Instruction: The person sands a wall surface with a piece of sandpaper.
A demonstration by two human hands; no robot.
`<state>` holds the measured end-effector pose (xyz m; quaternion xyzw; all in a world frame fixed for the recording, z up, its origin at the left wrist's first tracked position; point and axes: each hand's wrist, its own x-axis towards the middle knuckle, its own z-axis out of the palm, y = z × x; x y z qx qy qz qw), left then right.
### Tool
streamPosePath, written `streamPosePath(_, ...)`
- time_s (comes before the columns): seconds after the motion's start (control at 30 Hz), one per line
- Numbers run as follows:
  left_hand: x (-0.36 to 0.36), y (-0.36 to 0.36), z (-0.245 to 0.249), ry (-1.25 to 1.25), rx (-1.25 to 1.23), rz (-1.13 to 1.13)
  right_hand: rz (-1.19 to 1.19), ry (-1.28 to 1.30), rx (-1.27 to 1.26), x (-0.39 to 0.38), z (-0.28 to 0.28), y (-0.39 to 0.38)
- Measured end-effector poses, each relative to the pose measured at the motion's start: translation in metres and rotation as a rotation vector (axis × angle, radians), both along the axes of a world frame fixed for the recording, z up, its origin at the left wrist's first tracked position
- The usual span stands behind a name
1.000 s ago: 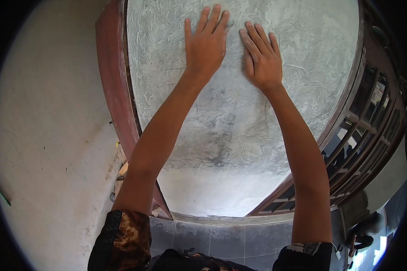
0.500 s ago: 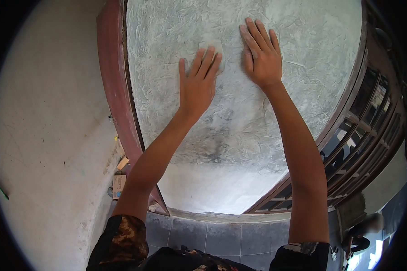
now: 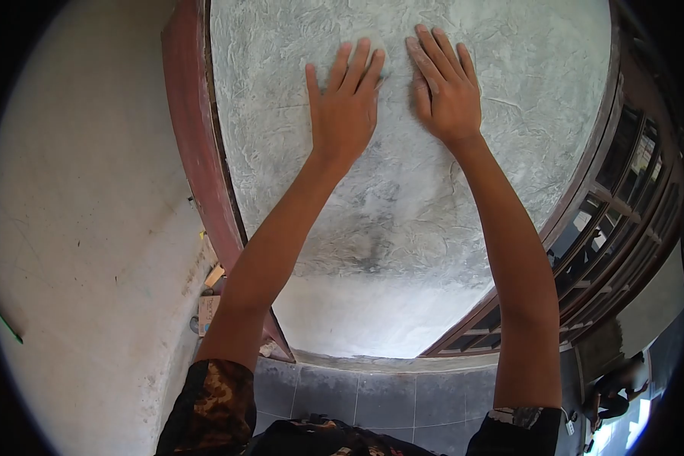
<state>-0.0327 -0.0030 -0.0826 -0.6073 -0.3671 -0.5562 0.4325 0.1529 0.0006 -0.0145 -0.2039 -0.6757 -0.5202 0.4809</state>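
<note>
No legible text or numbers, small box [image 3: 207,310] print too blurred

Centre frame, the plaster wall [image 3: 403,197] looks rough and matt, all swirled grey-white ridges. Left of it, the wooden frame [image 3: 194,152] carries dull, worn reddish paint. Far left, the pale wall [image 3: 83,228] is smoother and chalky. Bottom, the grey floor tiles [image 3: 372,399] are smooth, faintly glossy.

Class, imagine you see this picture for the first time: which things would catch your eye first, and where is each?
First come the two bare hands, left hand and right hand. They are pressed flat side by side, fingers spread, near the top of a rough grey plaster wall. Next come the reddish wooden frame running down the wall's left edge and the dark window lattice on the right.
</note>
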Motion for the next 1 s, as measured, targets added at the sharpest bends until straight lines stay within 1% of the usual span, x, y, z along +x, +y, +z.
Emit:
streamPosePath(0.03,0.002,0.002,0.04,-0.003,0.087,-0.016,-0.002,0.0,0.006,0.0,0.001,-0.001)
streamPosePath(0.07,0.004,0.005,0.065,-0.004,0.174,-0.033,-0.004,0.004,-0.002,-0.001,0.0,-0.003)
streamPosePath(0.1,0.004,0.007,0.069,0.0,0.179,-0.032,-0.006,0.004,-0.012,0.0,-0.001,-0.004)
streamPosePath(0.13,0.001,0.005,0.054,-0.005,0.176,-0.032,-0.006,-0.002,-0.015,0.0,-0.002,-0.003)
streamPosePath(0.2,-0.003,-0.004,-0.004,0.001,-0.013,-0.045,-0.01,0.003,0.005,0.001,-0.001,0.0)
streamPosePath(0.23,0.0,-0.004,-0.027,-0.011,-0.005,-0.037,-0.002,-0.008,0.012,0.0,0.001,0.001)
streamPosePath(0.27,0.001,-0.003,-0.049,-0.025,-0.048,0.003,0.002,-0.005,0.009,0.0,0.0,0.0)
streamPosePath(0.3,-0.001,-0.001,-0.057,-0.03,-0.092,0.041,0.002,0.01,0.005,0.0,-0.001,0.0)
streamPosePath(0.33,0.0,-0.004,-0.035,-0.021,-0.092,0.042,0.003,0.018,0.005,-0.001,-0.003,-0.001)
streamPosePath(0.37,0.004,-0.007,0.007,-0.034,-0.028,0.015,-0.001,0.009,-0.004,0.0,-0.003,-0.002)
streamPosePath(0.4,0.006,-0.006,0.039,-0.045,0.043,-0.014,-0.007,0.004,-0.005,0.001,-0.001,-0.002)
streamPosePath(0.47,0.007,0.003,0.06,-0.031,0.079,-0.051,-0.003,0.013,-0.001,0.0,0.001,-0.003)
streamPosePath(0.5,0.008,0.003,0.061,-0.033,0.102,-0.08,0.009,0.006,-0.009,-0.001,-0.001,-0.004)
streamPosePath(0.53,0.007,0.003,0.032,-0.04,0.099,-0.078,0.01,-0.001,-0.013,0.0,-0.003,-0.004)
streamPosePath(0.57,0.007,0.002,-0.016,-0.036,0.005,-0.021,0.02,0.003,-0.011,0.0,-0.003,-0.004)
streamPosePath(0.6,0.006,0.002,-0.04,-0.031,-0.087,0.036,0.03,0.009,-0.005,-0.001,-0.001,-0.003)
streamPosePath(0.7,0.009,-0.004,-0.021,-0.026,-0.03,0.029,0.033,0.004,-0.006,0.0,-0.001,-0.003)
streamPosePath(0.73,0.01,-0.003,0.007,-0.029,-0.032,0.028,0.032,0.001,-0.007,0.0,-0.002,-0.004)
streamPosePath(0.77,0.01,0.0,0.054,-0.04,0.054,-0.024,0.025,0.002,-0.019,0.0,-0.001,-0.007)
streamPosePath(0.8,0.011,0.002,0.078,-0.052,0.136,-0.078,0.018,0.003,-0.033,0.0,-0.001,-0.008)
streamPosePath(0.83,0.011,0.002,0.071,-0.055,0.134,-0.08,0.015,0.0,-0.036,0.001,-0.001,-0.007)
streamPosePath(0.9,0.007,-0.003,0.039,-0.046,0.04,-0.092,0.02,0.001,-0.014,0.0,-0.001,-0.004)
streamPosePath(0.93,0.008,-0.004,0.008,-0.051,0.041,-0.087,0.025,-0.005,-0.014,0.001,0.0,-0.003)
streamPosePath(0.97,0.01,-0.002,-0.033,-0.047,-0.022,-0.045,0.026,-0.004,-0.009,0.001,0.0,-0.003)
streamPosePath(1.0,0.009,-0.001,-0.053,-0.036,-0.086,-0.005,0.024,0.004,-0.005,0.0,-0.001,-0.003)
